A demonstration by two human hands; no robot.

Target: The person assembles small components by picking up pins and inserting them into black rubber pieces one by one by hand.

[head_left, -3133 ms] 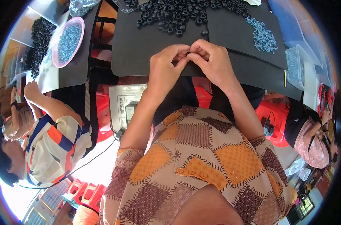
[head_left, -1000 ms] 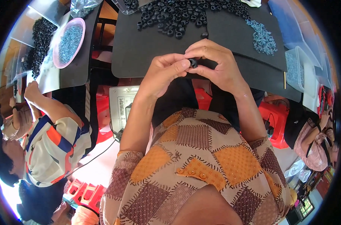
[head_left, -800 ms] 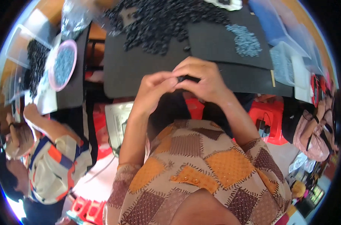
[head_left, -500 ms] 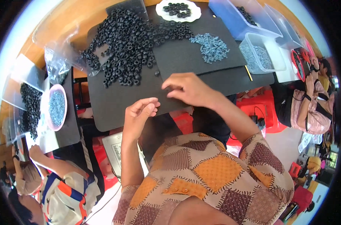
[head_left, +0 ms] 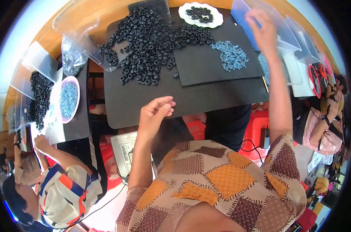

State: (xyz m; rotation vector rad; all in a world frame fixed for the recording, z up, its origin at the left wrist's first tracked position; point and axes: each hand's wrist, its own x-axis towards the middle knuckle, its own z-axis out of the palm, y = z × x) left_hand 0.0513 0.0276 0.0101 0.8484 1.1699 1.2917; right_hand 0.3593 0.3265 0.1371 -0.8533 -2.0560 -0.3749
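My left hand [head_left: 157, 111] hovers over the near edge of the dark table, thumb and fingertips pressed together. Anything in that pinch is too small or hidden to make out. Far to the right, my right hand [head_left: 264, 33] is raised above a blue-tinted clear bin [head_left: 279, 36], its fingers smeared by motion. A big heap of small black rings [head_left: 144, 42] covers the table's far left. Beside it, a dark mat [head_left: 198, 65] carries a pile of small bluish translucent pieces [head_left: 231, 56]. One loose black ring [head_left: 176, 75] lies by the mat's left edge.
A white scalloped plate [head_left: 183, 16] with black rings stands at the back. Clear containers [head_left: 295, 69] crowd the right side. A co-worker [head_left: 67, 189] sits at left, near a pink-rimmed bowl [head_left: 78, 96] of bluish pieces. A yellow stick [head_left: 266, 84] lies at the table's right edge.
My right hand has swung from near my left hand out to the far right, over the bin. My left hand keeps its pinch; the view has shifted slightly.
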